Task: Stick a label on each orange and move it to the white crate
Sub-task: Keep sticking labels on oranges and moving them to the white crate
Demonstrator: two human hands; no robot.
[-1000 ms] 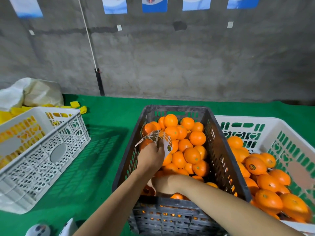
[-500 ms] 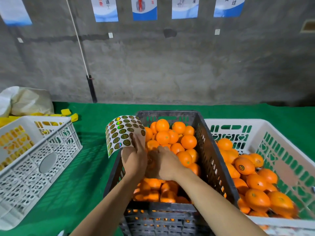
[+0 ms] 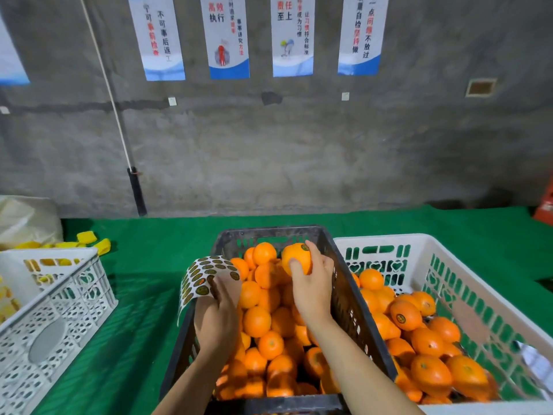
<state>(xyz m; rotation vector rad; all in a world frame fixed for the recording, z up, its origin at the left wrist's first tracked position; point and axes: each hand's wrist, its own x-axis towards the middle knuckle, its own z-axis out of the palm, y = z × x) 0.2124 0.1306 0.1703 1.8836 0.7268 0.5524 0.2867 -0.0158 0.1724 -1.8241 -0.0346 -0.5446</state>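
Glossy oranges, perforated plastic white crate, rough concrete wall

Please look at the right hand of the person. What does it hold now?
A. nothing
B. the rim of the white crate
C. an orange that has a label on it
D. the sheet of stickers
C: the right hand grips an orange above the dark crate, with a round label on its top, while the left hand holds the sticker sheet.

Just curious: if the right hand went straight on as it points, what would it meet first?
Likely the far wall of the black crate, though the right hand with its orange may clear it.
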